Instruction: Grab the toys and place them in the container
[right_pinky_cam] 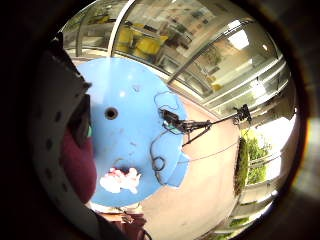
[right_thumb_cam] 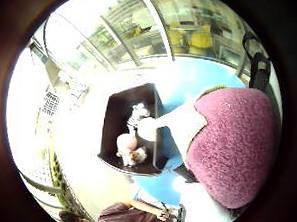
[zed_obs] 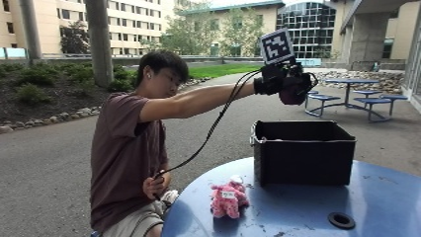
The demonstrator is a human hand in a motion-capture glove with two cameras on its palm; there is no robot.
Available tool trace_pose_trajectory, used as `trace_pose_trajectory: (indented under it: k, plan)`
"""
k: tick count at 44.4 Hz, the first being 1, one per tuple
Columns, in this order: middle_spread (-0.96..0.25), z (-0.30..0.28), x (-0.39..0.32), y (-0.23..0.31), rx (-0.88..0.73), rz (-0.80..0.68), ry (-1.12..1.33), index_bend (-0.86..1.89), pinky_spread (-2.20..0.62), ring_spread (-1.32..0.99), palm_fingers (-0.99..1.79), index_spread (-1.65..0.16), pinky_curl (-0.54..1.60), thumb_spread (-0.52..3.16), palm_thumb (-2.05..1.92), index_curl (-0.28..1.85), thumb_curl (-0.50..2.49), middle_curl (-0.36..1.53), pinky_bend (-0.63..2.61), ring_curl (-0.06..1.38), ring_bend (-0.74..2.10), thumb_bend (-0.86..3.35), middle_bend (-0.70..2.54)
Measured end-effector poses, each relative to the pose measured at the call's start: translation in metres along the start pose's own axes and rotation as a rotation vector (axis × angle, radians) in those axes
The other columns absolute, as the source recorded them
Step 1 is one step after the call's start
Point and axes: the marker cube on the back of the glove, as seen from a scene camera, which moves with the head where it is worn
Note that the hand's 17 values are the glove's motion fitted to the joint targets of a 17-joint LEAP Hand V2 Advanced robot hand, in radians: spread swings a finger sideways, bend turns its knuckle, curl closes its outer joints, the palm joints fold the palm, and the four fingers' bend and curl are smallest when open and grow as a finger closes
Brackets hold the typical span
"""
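On the near left of the round blue table sits a pink plush toy, well apart from the hand and not yet collected. To its right stands the dark open-topped container, near the table's far edge. The thumb-side palm view shows its floor already holding pale plush toys.

Above the container's top, raised well clear of the rim, the gloved right hand is clenched around a maroon plush toy. That toy fills the palm side of the thumb view.

The step in hand looks like the drop. It would go best with the hand brought squarely over the middle of the opening and lowered toward the rim before the fingers release, so the soft toy falls inside rather than glancing off a wall.

There is open air all round the raised arm. The table's centre hole lies to the near right, clear of the work.
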Motion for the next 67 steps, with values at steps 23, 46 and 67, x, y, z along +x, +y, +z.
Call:
trace_pose_trajectory:
  k: [23, 46, 67]
  plan:
    - [-0.19, 0.043, -0.173, -0.029, -0.049, -0.029, -0.106, 1.32, -0.29, -0.47, 0.47, -0.23, 0.66, 0.43, 0.66, 0.9, 1.1, 0.85, 1.25, 0.78, 1.22, -0.01, 1.3]
    - [-0.04, 0.102, -0.269, -0.008, -0.527, -0.201, -0.062, 0.22, -0.07, -0.17, -0.71, -0.18, 0.61, 0.97, 0.19, 0.61, 0.84, 0.56, 1.4, 0.65, 0.68, -0.09, 0.45]
    - [0.03, 0.032, -0.165, 0.001, -0.413, -0.089, -0.024, 0.01, 0.05, 0.01, -0.33, -0.2, 0.43, 1.22, 0.0, 0.25, 0.53, 0.36, 0.99, 0.46, 0.27, -0.02, 0.12]
